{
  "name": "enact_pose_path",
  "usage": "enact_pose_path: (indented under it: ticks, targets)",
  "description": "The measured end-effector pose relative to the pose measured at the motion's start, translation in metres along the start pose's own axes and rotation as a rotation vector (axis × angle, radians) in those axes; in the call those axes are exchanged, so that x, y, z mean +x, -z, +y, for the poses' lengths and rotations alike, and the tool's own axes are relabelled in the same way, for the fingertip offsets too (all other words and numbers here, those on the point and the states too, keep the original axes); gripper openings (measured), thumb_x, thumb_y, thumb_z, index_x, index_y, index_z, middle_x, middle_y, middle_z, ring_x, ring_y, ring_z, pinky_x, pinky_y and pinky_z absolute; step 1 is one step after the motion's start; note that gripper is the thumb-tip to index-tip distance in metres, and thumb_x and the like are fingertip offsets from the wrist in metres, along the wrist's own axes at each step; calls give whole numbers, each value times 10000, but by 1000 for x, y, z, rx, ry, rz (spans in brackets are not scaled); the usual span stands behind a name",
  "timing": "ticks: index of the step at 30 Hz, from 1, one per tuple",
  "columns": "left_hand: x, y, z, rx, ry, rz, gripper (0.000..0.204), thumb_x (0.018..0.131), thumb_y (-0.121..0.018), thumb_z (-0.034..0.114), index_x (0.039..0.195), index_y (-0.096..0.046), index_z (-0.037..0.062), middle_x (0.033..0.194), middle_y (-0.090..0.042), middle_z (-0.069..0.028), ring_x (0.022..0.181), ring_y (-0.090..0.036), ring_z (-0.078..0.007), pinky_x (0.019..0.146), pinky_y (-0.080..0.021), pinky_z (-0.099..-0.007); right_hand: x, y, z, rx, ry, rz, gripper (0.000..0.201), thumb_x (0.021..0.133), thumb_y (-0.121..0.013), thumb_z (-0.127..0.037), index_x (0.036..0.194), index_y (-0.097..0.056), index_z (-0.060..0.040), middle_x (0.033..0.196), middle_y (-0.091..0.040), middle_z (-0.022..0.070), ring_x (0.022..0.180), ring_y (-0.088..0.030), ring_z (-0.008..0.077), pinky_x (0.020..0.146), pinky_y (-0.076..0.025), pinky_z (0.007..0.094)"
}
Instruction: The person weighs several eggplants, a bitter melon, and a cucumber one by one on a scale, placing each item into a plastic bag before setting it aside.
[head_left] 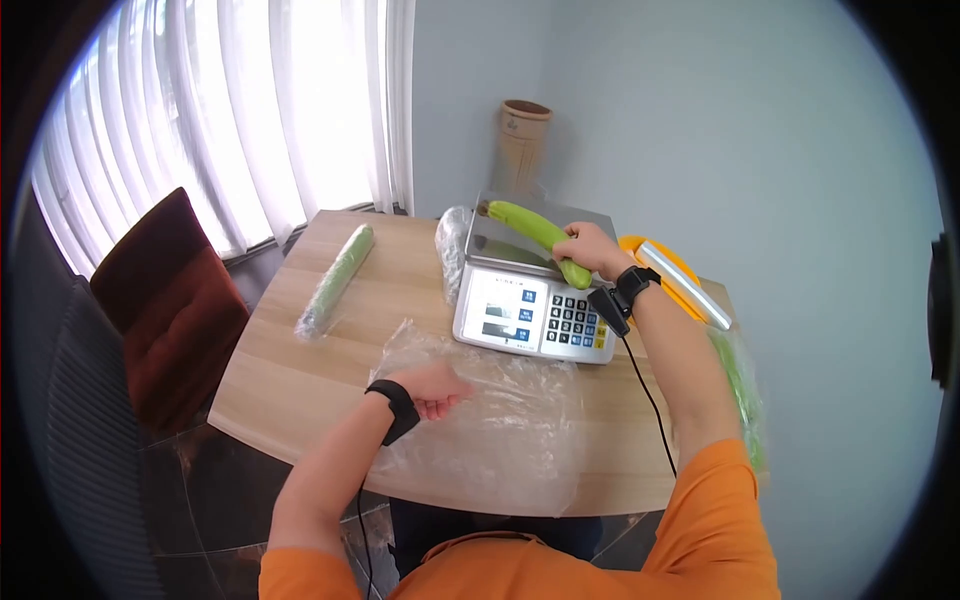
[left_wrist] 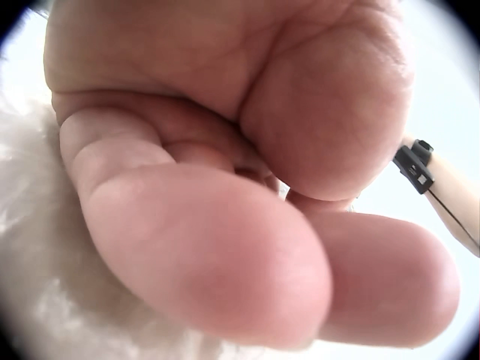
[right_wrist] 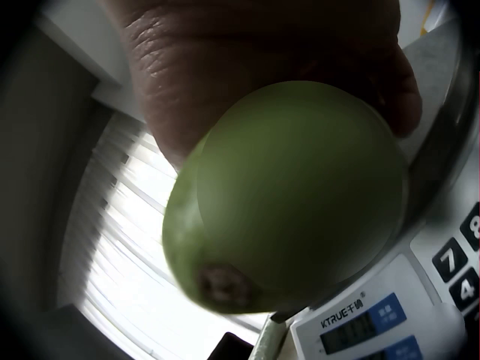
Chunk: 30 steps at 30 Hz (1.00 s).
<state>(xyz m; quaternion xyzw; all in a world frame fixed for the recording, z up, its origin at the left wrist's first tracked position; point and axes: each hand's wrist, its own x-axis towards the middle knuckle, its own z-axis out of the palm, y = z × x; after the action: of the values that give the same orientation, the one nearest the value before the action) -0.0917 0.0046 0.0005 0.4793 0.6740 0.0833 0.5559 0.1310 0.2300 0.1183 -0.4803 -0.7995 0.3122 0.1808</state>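
Observation:
A long, smooth green gourd (head_left: 530, 225) slants across the steel pan of a white digital scale (head_left: 500, 345). My right hand (head_left: 592, 250) grips the gourd near its closer end, which overhangs the keypad. Up close in the right wrist view, the gourd's rounded end (right_wrist: 300, 180) has a brown scar, and the fingers wrap behind it. My left hand (head_left: 430, 388) is over a spread sheet of clear plastic (head_left: 500, 440) at the table's front. Its fingers (left_wrist: 210, 255) are loosely curled in the left wrist view, with nothing seen between them.
A plastic-wrapped green gourd (head_left: 338, 280) lies on the table's left. Crumpled clear plastic (head_left: 452, 250) sits against the scale's left side. Right of the scale are an orange item (head_left: 670, 275), a silvery roll (head_left: 690, 290) and bagged greens (head_left: 735, 385). A red chair (head_left: 175, 310) stands left.

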Motion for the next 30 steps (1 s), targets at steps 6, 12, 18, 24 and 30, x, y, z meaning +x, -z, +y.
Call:
enact_pose_path:
  ticks: [6, 12, 18, 24, 30]
  targets:
    - [-9, 7, -22, 2, -122, 81, 406, 868, -621, 391, 723, -603, 12, 566, -601, -86, 466, -602, -163, 433, -490, -274, -114, 18, 21, 205, 17, -132, 393, 692, -673, -180, 1025, -640, 26, 898, -644, 80, 843, -591, 158, 787, -460, 274]
    - [-30, 7, -19, 270, -182, 148, 388, 874, -594, 378, 743, -616, 13, 583, -624, -99, 492, -620, -195, 484, -499, -316, -209, 40, 97, 32, -53, -95, 402, 665, -687, -155, 1026, -618, 10, 890, -613, 54, 841, -562, 142, 772, -450, 269]
    - [-25, -79, 45, 654, -523, 305, 402, 848, -552, 424, 741, -664, 53, 708, -646, -179, 705, -627, -380, 654, -506, -467, -251, 46, 125, -144, -73, -29, 427, 648, -699, -174, 1019, -598, 12, 955, -598, 105, 904, -567, 221, 804, -452, 326]
    - [-20, -147, 85, 914, -513, 223, 512, 847, -525, 510, 737, -687, 37, 698, -658, -164, 684, -650, -337, 624, -518, -434, -262, 48, 134, -265, -44, -16, 455, 639, -709, -206, 1029, -597, 1, 971, -580, 149, 935, -559, 292, 835, -448, 354]
    - [-17, -169, 83, 895, -494, 242, 401, 818, -533, 401, 749, -694, 40, 740, -669, -175, 722, -659, -334, 651, -524, -423, -269, 50, 141, -242, -60, -47, 442, 642, -715, -206, 1017, -602, 0, 952, -574, 145, 908, -563, 298, 811, -453, 358]
